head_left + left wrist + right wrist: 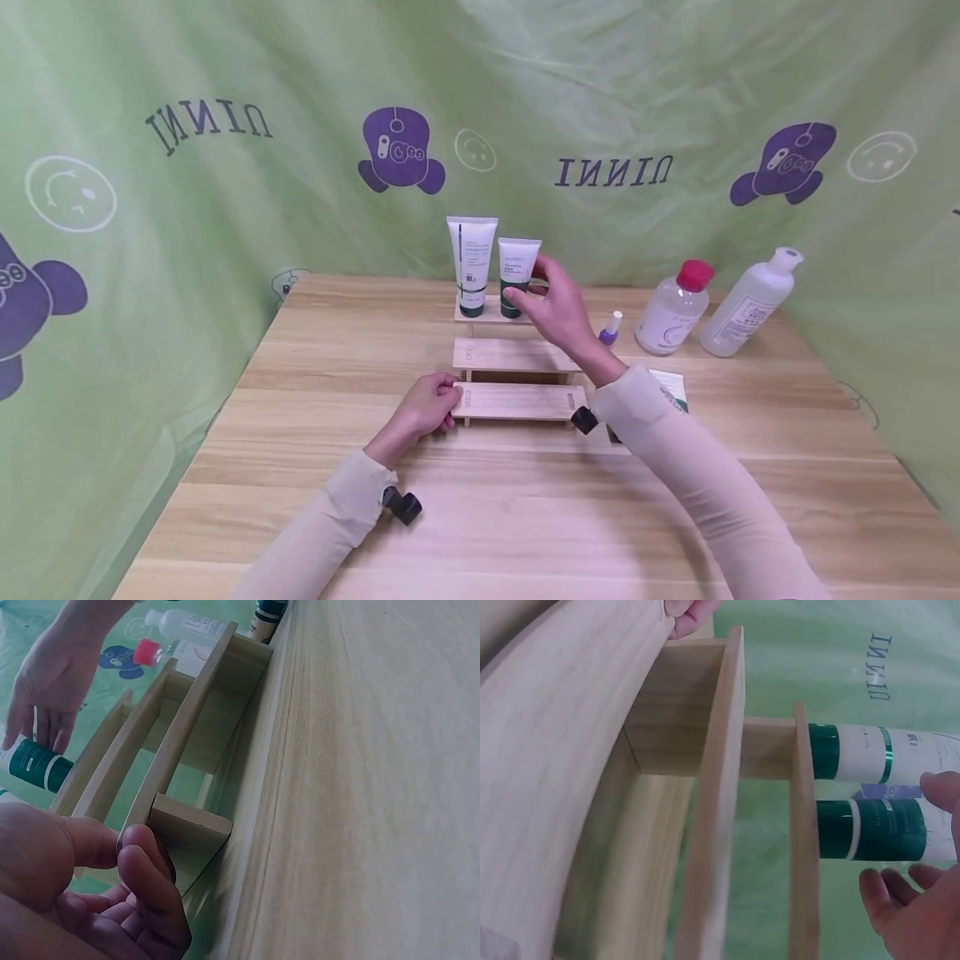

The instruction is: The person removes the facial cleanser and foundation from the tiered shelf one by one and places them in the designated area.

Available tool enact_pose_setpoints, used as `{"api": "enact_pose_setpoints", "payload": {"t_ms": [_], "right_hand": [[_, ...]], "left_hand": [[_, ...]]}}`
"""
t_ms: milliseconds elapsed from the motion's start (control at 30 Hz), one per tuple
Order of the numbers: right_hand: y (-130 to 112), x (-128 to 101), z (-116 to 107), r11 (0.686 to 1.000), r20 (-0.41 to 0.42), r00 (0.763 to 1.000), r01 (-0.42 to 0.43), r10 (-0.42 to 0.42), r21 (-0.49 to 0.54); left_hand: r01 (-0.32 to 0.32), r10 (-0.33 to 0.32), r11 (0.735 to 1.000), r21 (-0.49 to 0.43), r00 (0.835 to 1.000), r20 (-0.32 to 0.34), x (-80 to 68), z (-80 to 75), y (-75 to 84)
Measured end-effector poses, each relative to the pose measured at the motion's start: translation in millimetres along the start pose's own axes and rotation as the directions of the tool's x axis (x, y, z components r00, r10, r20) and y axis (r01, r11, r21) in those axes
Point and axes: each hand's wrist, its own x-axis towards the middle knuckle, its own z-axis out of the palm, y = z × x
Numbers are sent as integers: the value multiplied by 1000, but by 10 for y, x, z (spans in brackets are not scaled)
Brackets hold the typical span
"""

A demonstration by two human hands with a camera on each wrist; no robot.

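Toward the back edge of the worktop (337, 333), my left fingers (146, 885) pinch the stand (510, 355) at the left end of its lowest step (517, 401), while my right fingers (874, 892) curve about the small tube (518, 260), upright on the top step (491, 311) beside the large tube (473, 258), gripping or not, I cannot tell.

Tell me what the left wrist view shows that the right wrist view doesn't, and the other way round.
Only the left wrist view shows the red-capped bottle, the white bottle and a dark-banded item cut off at the top.

Only the right wrist view shows the lettering on the green curtain.

Both show the curtain itself, the three-tier wooden rack, the left hand at its edge, and the right hand at a green-and-white tube.
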Motion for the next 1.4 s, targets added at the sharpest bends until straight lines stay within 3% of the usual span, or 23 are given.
{"api": "enact_pose_setpoints", "payload": {"t_ms": [167,833,1167,1400], "right_hand": [[64,-5,48,1000,6,1000,-12,11,18],[112,-43,68,997,-16,999,-38,37,-64],[109,-69,50,997,-37,997,-66,65,-40],[30,-131,-41,999,-51,998,-34,32,-27]], "left_hand": [[-14,14,1000,-1,1000,-3,6,-4,2],[-10,10,1000,6,1000,-7,7,7,-3],[-19,19,1000,6,1000,4,-8,11,19],[-3,3,1000,-1,1000,-4,2,7,4]]}}
